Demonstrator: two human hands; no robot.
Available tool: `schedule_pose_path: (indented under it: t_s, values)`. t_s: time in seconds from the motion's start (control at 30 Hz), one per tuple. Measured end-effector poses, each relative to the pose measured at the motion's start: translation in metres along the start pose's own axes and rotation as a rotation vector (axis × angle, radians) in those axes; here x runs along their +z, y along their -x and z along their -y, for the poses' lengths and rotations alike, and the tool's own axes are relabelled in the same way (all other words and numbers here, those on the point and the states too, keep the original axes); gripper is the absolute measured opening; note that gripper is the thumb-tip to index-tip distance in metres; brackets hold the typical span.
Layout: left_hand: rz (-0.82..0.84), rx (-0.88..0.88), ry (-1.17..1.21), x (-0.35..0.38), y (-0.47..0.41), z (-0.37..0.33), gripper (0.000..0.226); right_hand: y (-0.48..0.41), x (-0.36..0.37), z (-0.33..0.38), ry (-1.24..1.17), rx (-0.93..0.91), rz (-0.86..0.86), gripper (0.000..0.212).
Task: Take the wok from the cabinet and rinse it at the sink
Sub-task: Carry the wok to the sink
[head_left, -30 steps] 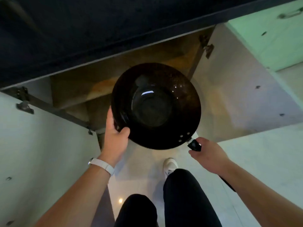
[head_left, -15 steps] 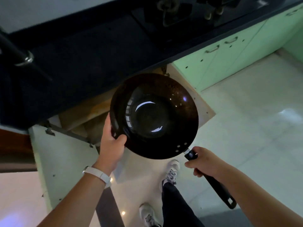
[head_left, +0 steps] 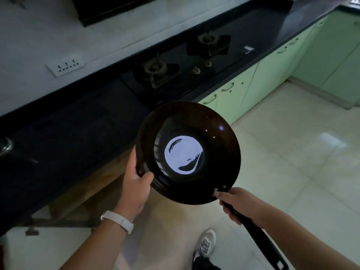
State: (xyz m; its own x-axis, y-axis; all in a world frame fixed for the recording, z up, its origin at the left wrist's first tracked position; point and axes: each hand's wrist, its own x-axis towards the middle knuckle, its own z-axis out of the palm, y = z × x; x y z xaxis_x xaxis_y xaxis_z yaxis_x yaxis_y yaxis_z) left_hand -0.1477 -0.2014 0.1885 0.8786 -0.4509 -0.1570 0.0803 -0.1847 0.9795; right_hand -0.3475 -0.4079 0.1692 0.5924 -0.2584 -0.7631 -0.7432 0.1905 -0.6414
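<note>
Head view is showing, from the left, a dark desk (head_left: 64,133) running along the wall, with what may be a tap at its dim left edge. Left hand (head_left: 136,184), wearing a white wristband (head_left: 117,221), is gripping the wok (head_left: 188,152) by its rim. That black wok is hanging in the air above the floor, beside the desk. Right hand (head_left: 238,205) is clamping its long handle (head_left: 261,242).

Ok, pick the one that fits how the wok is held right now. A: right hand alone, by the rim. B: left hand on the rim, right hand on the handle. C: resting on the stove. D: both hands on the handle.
B: the left hand clasps the wok rim, the right hand its long black handle.
</note>
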Motion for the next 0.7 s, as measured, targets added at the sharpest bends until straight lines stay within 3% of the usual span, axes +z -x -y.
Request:
schedule_pose_path:
  t_s: [0.3,0.7]
  values:
    - [0.231,0.113,-0.003,0.094,-0.038,-0.064,0.087,0.035,-0.081,0.009,0.039,-0.157,-0.231,0.035]
    - [0.566,0.187,0.001,0.238,-0.065,-0.103,0.075,0.096,-0.153,-0.035,-0.18,-0.131,-0.565,0.036]
